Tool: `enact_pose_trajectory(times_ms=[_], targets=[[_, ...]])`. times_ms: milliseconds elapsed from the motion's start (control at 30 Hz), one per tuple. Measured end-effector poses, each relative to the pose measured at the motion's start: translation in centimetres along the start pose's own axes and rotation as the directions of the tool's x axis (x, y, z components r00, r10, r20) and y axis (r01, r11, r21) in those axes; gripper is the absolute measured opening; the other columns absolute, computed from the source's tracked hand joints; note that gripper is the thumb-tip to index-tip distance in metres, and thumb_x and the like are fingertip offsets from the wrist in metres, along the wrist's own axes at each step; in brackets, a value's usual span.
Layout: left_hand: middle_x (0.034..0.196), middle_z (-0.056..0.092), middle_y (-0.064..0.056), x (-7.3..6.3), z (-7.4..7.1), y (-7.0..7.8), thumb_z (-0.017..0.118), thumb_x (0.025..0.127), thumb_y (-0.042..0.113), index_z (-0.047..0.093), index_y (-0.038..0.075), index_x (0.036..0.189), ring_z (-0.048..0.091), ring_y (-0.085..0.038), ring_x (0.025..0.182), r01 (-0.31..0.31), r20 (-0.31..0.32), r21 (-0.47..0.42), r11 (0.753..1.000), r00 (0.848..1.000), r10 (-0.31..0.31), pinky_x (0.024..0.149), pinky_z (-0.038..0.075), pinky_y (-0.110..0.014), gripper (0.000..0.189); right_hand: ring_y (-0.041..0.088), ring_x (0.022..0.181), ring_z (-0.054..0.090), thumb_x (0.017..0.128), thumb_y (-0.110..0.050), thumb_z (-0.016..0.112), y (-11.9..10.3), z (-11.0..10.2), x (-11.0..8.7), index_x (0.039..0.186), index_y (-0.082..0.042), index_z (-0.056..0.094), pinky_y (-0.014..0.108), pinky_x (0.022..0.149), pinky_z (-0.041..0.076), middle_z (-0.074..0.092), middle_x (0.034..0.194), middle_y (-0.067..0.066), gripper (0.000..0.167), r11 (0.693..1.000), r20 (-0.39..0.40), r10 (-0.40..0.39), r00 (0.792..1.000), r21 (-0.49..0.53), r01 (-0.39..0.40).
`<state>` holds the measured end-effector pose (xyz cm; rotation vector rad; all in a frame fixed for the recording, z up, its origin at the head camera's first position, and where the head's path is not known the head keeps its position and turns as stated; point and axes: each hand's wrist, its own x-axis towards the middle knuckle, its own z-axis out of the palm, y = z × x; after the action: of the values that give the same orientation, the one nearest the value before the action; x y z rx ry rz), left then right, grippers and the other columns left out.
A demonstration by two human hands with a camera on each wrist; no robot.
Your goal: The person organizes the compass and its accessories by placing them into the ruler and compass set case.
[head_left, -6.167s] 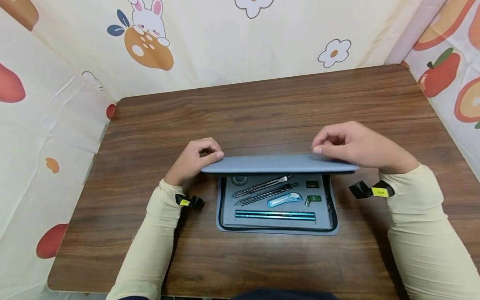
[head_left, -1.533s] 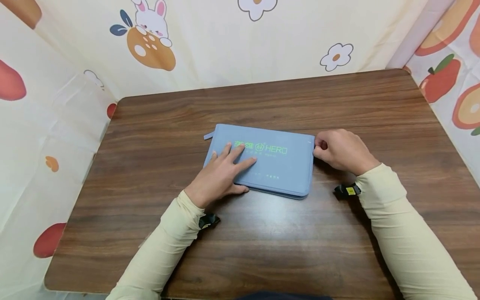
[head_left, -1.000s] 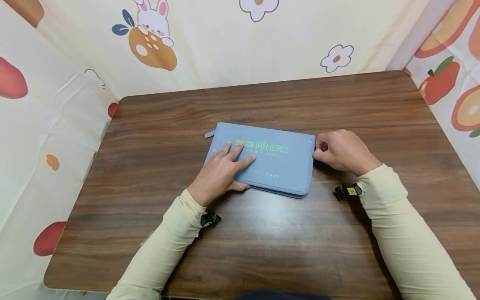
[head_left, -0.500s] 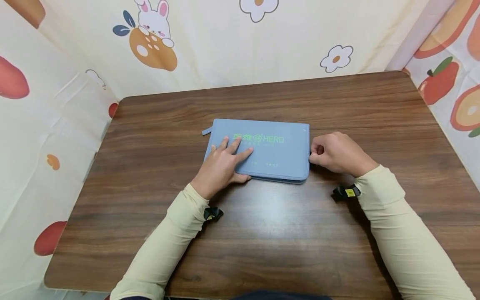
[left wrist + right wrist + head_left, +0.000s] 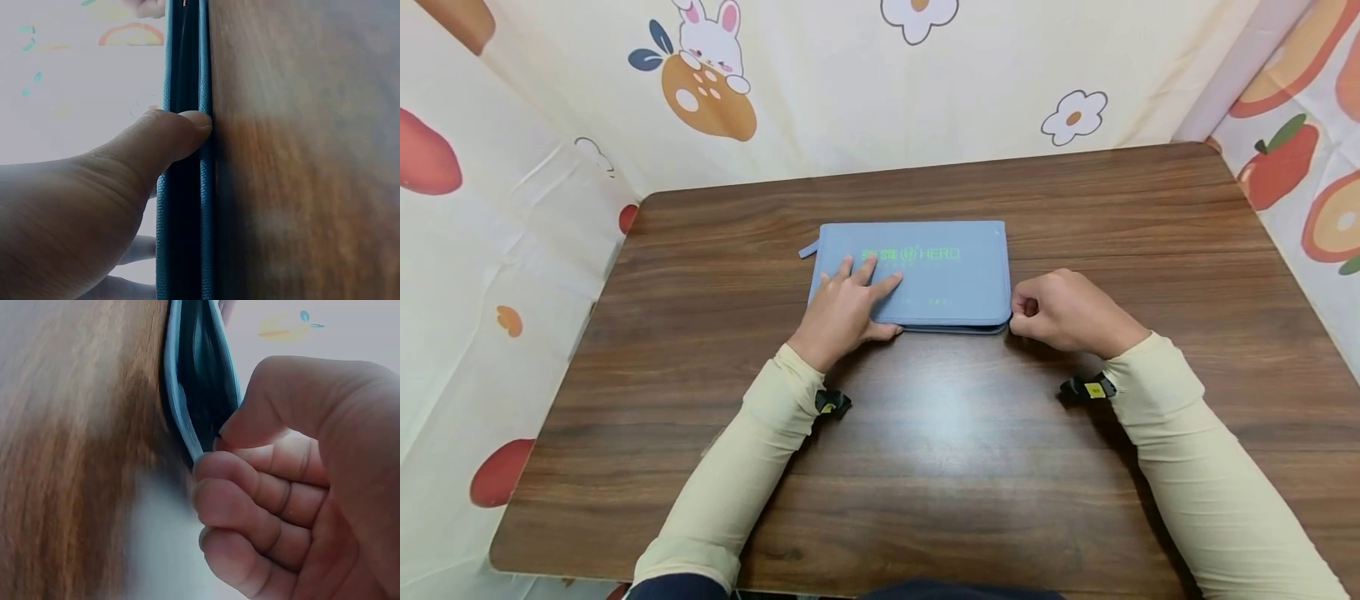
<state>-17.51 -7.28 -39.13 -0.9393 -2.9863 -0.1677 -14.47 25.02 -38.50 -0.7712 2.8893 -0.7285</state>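
Observation:
A flat blue zip case (image 5: 958, 287) with green lettering and HERO on its lid lies folded over on the table. My left hand (image 5: 841, 315) rests on the left part of the lid with its fingers spread. Its thumb (image 5: 178, 131) lies across the front edge, over the gap between the two blue rims. At the front right corner my right hand (image 5: 1067, 312) pinches the case's zipper pull between thumb and index finger, and the pull is mostly hidden by them. Along the front, ahead of that corner, the rims (image 5: 181, 415) stand apart with a dark gap.
The brown wooden table (image 5: 925, 467) extends around the case on all sides. A short blue strap (image 5: 808, 249) sticks out at the case's back left corner. Patterned curtains (image 5: 850, 92) hang behind and at both sides. Each wrist wears a small black camera (image 5: 832, 403).
The case, standing part-raised with pens and other stationery showing 6.2 s ago, is now folded over. In the last second it turned slightly and slid back, while my right hand travelled to its front corner.

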Motion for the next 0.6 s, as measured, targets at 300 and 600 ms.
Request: enact_pose_trajectory(times_ms=[300, 600], targets=[[0.153, 0.041, -0.023, 1.1, -0.1, -0.4, 0.074, 0.083, 0.060, 0.052, 0.025, 0.148, 0.038, -0.054, 0.135, 0.036, -0.002, 0.011, 0.999, 0.999, -0.035, 0.094, 0.041, -0.072, 0.077, 0.012, 0.055, 0.046, 0.077, -0.010, 0.065, -0.8, 0.2, 0.2, 0.066, -0.019, 0.059, 0.032, 0.056, 0.038, 0.050, 0.057, -0.009, 0.016, 0.999, 0.002, 0.053, 0.999, 0.011, -0.054], [0.154, 0.039, -0.022, 1.9, -0.3, -0.1, 0.071, 0.086, 0.059, 0.049, 0.026, 0.150, 0.036, -0.054, 0.137, 0.058, 0.045, 0.036, 0.998, 0.997, -0.060, 0.095, 0.040, -0.072, 0.076, 0.010, 0.056, 0.049, 0.076, -0.007, 0.061, -1.3, 1.2, 0.5, 0.069, -0.018, 0.062, 0.032, 0.058, 0.041, 0.054, 0.059, -0.010, 0.013, 0.999, -0.045, 0.021, 0.999, 0.025, -0.020]])
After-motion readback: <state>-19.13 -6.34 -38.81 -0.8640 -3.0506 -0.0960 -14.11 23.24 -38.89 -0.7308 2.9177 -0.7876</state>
